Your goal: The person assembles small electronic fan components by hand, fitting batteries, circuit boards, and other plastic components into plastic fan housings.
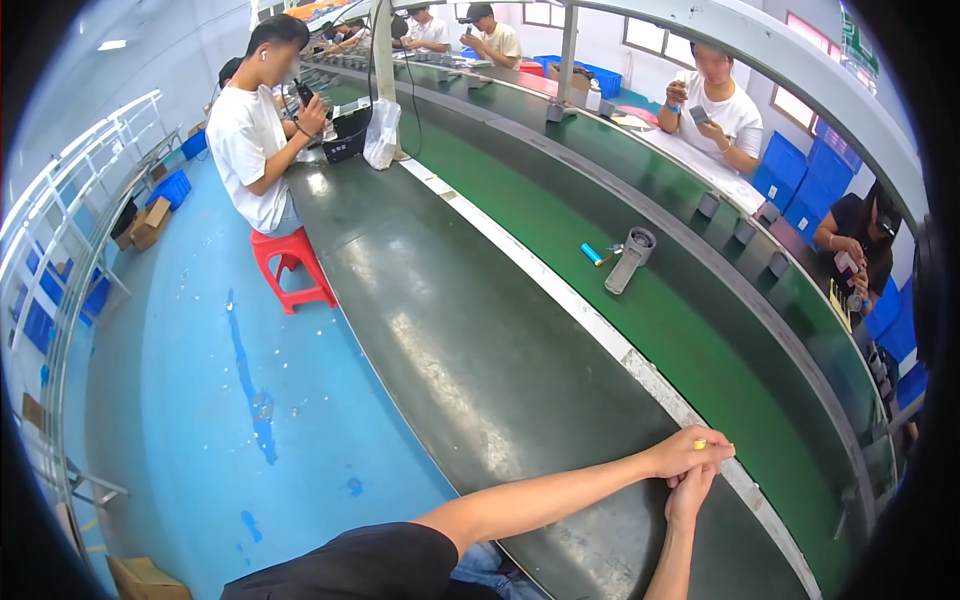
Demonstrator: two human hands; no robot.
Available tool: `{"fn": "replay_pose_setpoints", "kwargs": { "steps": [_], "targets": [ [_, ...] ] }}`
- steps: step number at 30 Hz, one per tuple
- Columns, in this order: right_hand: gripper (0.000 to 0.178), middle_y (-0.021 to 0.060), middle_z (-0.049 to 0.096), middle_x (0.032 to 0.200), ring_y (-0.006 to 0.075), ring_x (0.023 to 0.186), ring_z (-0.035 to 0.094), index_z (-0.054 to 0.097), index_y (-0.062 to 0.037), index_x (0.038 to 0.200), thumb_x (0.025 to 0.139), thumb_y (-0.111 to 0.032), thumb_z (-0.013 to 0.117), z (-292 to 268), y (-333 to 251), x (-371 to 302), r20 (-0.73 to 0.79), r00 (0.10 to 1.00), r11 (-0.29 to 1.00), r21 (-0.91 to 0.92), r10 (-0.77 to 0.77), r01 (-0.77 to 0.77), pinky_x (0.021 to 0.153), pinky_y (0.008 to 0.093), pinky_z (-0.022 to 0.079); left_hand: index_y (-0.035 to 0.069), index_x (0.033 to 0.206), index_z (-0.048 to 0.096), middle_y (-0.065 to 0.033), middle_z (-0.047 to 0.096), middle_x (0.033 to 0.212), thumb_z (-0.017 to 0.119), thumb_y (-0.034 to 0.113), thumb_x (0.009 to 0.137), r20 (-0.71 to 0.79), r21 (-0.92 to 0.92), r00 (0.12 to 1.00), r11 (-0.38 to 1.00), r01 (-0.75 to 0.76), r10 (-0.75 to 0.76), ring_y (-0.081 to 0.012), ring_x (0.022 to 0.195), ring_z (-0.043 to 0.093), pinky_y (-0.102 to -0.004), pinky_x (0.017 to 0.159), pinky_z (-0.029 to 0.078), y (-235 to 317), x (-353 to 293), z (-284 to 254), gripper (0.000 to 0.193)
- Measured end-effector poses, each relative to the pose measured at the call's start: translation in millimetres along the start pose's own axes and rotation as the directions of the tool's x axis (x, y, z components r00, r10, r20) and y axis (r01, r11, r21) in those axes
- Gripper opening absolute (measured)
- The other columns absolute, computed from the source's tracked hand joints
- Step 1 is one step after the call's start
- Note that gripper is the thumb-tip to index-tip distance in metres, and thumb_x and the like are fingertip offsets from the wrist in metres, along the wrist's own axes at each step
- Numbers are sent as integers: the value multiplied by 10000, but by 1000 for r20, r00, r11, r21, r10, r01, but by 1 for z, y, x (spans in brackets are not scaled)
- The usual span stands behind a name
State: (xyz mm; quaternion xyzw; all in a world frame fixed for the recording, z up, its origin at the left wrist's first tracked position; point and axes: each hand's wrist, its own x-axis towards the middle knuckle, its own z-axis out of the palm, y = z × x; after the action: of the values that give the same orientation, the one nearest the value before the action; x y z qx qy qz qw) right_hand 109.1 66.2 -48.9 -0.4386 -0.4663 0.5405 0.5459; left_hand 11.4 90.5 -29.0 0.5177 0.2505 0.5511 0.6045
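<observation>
My left hand (pixel 688 452), with a gold-coloured ring on a finger, folds over my right hand (pixel 692 494). Both are clasped together above the right edge of the dark worktop (pixel 480 390), near the pale metal strip. The right hand's fingers look curled and are mostly covered by the left, so whether they hold anything is hidden. Farther off, on the green conveyor belt (pixel 540 225), lies a grey handheld housing (pixel 630 262) with a round head. Beside it is a small blue cylinder (pixel 592 255), apparently with thin wires. Neither hand touches them.
A person in a white shirt (pixel 262 150) sits on a red stool (pixel 290 268) at the worktop's far end, near a black box (pixel 347 137). Across the belt, other people handle small parts. Grey parts (pixel 744 231) line the far ledge. A metal post (pixel 384 60) rises beside the belt.
</observation>
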Motion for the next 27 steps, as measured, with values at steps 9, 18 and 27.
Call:
{"fn": "replay_pose_setpoints", "kwargs": {
  "steps": [9, 18, 27],
  "targets": [
    [226, 34, 593, 799, 111, 682, 565, 584, -17, 1058, 984, -190, 458, -19, 25, 5, -11, 982, 955, -237, -188, 180, 565, 264, 451, 1, 1017, 653, -169, 711, 851, 460, 301, 986, 84, -67, 980, 980, 188, -182, -196, 752, 676, -318, 665, 557, -23, 11, 3, 358],
    [135, 31, 534, 649, 118, 495, 500, 598, -46, 918, 939, -116, 485, -1, 3, 28, 479, 867, 942, 205, 139, -264, 395, 283, 374, -71, 1153, 593, -262, 669, 1047, 579, 378, 921, 125, 80, 981, 987, 137, -146, -298, 929, 672, -353, 797, 558, -3, 0, -29, 506],
    [665, 87, 452, 495, 215, 381, 456, 514, -19, 627, 985, -506, 237, -19, -13, 23, 952, 208, 664, 6, 226, -747, 367, 329, 383, -79, 1170, 575, -284, 646, 1046, 458, 458, 966, 260, 48, 958, 992, 113, -121, -322, 947, 650, -394, 896, 495, -5, -3, -18, 587]
  ]
}}
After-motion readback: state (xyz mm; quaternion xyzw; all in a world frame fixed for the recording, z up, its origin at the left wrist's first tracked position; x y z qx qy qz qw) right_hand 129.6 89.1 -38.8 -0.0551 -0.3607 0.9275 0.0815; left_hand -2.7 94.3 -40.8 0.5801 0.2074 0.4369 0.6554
